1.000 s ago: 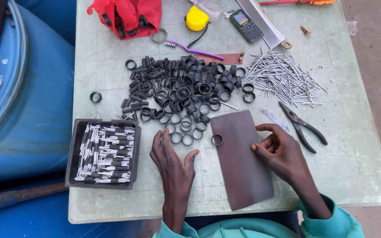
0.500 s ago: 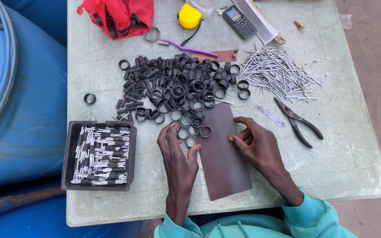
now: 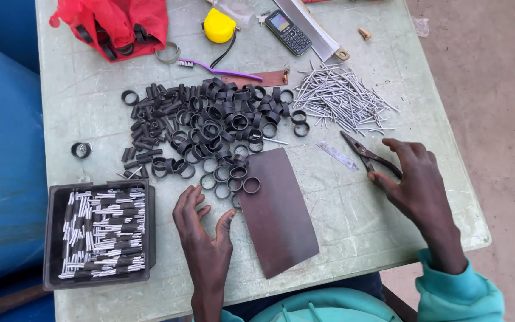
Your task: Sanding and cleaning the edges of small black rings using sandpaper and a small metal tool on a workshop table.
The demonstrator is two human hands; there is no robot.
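A dark brown metal plate [image 3: 278,217] lies flat on the pale green table [image 3: 353,220], with one black ring [image 3: 251,185] on its top left corner. My left hand [image 3: 201,229] rests on the table just left of the plate, fingers spread, holding nothing. My right hand [image 3: 409,176] is at the right, fingers curled over the handles of the pliers [image 3: 368,156], touching them. A big pile of black rubber rings [image 3: 210,122] lies above the plate. A heap of nails [image 3: 344,98] lies to the upper right.
A black tray of finished pieces [image 3: 99,232] sits at the lower left. A red bag [image 3: 117,24], yellow tape measure [image 3: 219,25], mobile phone [image 3: 290,31], purple toothbrush [image 3: 222,71] and a small metal strip [image 3: 337,155] are also on the table. A blue barrel [image 3: 1,155] stands left.
My right hand left the plate's right edge and moved right onto the pliers. My left hand stayed beside the plate. The view has shifted closer.
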